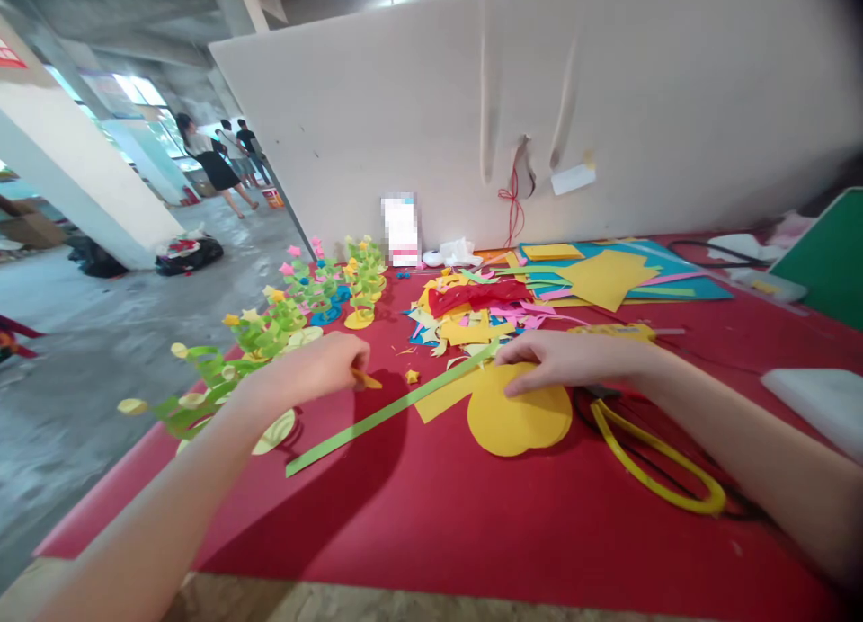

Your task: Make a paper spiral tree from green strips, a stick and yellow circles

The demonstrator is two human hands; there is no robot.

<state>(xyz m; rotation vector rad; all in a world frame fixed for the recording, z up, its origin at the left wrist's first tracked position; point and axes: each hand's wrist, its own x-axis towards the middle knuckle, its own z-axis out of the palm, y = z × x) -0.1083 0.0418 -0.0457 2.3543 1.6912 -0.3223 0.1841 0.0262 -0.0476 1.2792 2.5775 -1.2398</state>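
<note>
My left hand (341, 361) is a little above the surface (378, 523). Its fingers are bent inward, almost closed, and they hold one small yellow piece (368, 379), of which the end comes out below the fingers.

My right hand (539, 357) lies over the upper part of the yellow cutout (519, 424), with the thumb resting on it. The other fingers are curled near the upper end of the green strip (378, 415); I cannot tell if they pinch it, nor exactly how far this hand is open. The strip goes slantwise from there toward my left, and its lower end is near the front of the surface. A yellow strip (441, 399) lies partly under it, just beside the cutout. A small star (413, 377) is between my two hands.

To the left stands a row of paper plants (276, 321). Behind my right hand there is a pile of scraps (472, 332), with a red cloth (475, 295) on top. Beside my right forearm lie the scissors (705, 503), near the cutout, and beyond the forearm is a glue gun (617, 333), partly hidden.
</note>
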